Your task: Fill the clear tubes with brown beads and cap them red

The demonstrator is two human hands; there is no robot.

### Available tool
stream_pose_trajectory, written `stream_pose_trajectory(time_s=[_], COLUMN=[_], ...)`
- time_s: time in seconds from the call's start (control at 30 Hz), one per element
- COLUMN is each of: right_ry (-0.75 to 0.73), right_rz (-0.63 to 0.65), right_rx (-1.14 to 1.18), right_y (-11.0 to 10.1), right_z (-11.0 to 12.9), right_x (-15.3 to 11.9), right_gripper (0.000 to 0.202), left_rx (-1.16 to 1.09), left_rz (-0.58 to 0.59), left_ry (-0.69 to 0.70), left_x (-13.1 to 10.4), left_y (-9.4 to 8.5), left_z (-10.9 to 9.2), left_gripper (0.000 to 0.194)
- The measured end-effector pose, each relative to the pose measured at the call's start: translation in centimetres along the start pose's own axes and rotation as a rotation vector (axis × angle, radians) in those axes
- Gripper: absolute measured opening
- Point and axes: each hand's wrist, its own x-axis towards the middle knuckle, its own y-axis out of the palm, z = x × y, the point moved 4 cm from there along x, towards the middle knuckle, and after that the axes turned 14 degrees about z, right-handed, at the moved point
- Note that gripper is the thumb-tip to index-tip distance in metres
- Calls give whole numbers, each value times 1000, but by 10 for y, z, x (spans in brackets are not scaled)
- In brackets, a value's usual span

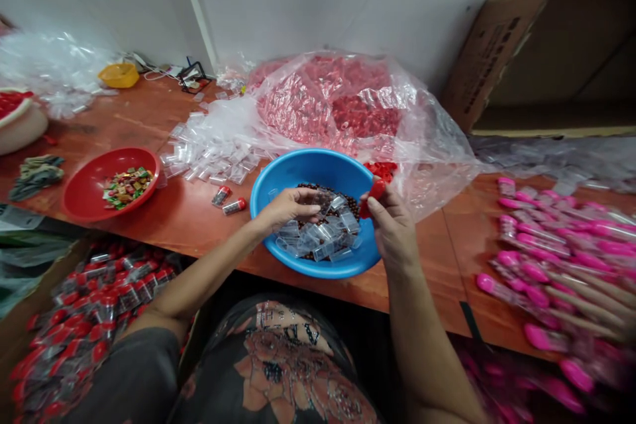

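Observation:
Over the blue bowl (263, 179) my left hand (293, 207) curls its thumb and fingers round a small clear plastic container (324, 199), which is hard to make out against the bowl's contents. In the bowl lie clear plastic containers (322, 236) and small dark brown beads (311, 187). At the bowl's right rim my right hand (395, 222) is closed on red plastic caps (376, 189), one pinched between thumb and forefinger. Two filled containers with red caps (233, 206) lie on the table, left of the bowl.
Behind the bowl spreads a plastic bag of red caps (322, 93), beside piled clear containers (213, 152). A red bowl (79, 185) holds wrapped sweets. Red-capped containers (99, 318) fill a box lower left. At right, another person's hand (596, 298) is over pink-capped tubes (541, 245).

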Motion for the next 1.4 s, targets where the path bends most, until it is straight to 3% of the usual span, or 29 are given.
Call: stream_pose_trajectory(time_s=[0.17, 0.23, 0.47, 0.6, 0.7, 0.9, 1.1, 1.4], right_ry=[-12, -9, 94, 114, 26, -79, -175, -451], right_rz=[261, 310, 223, 98, 63, 216, 248, 364], right_rx=[-123, -136, 47, 116, 93, -40, -186, -697], right_y=[29, 34, 32, 32, 35, 37, 37, 54], right_z=[5, 6, -4, -7, -3, 2, 9, 11], right_x=[6, 8, 12, 6, -3, -21, -30, -38], right_gripper=[46, 44, 44, 45, 32, 21, 17, 53], left_rx=[-39, -54, -24, 19, -4, -107, -134, -335], left_rz=[58, 60, 36, 56, 46, 86, 110, -28], left_ry=[-35, -28, -4, -2, 34, 39, 97, 219], left_x=[-11, -14, -24, -28, -28, -30, -31, -20], left_y=[4, 3, 0, 5, 7, 8, 16, 44], left_z=[7, 10, 19, 20, 22, 24, 22, 35], left_gripper=[40, 38, 35, 34, 33, 37, 38, 49])
